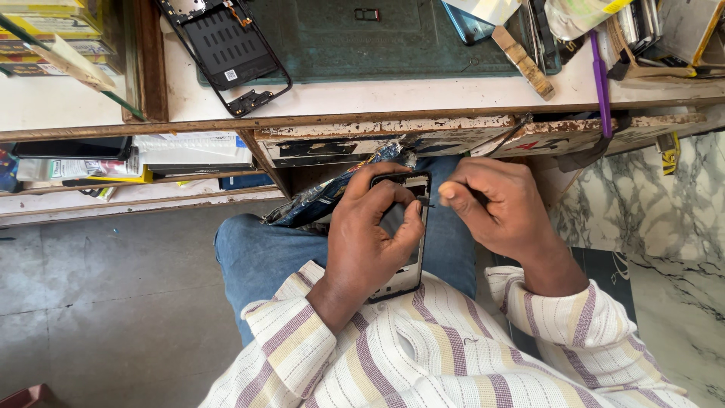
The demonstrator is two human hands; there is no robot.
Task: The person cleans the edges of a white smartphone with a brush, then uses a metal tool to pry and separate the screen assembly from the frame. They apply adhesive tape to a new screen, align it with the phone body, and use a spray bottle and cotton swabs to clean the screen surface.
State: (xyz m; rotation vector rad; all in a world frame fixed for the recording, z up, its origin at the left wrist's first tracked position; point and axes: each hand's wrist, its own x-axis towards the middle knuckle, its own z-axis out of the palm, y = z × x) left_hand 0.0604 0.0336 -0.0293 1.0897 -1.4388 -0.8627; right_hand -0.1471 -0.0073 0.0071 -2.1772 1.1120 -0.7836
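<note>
Striped sleeves frame your lap, where your left hand (374, 234) wraps the phone frame (408, 227), steadying it. Beside the frame's top edge, your right hand (495, 208) pinches closed on a small dark part (427, 202). Beyond the frame, another phone frame (226, 49) lies on the workbench (377, 97).

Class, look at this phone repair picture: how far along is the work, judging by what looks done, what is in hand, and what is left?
Done: one black phone frame lies stripped and open on the green mat. In hand: the left hand grips a second phone frame over the lap, while the right hand pinches something small at its edge; what it is cannot be told. Left: both frames remain unassembled, and tools lie on the bench.
</note>
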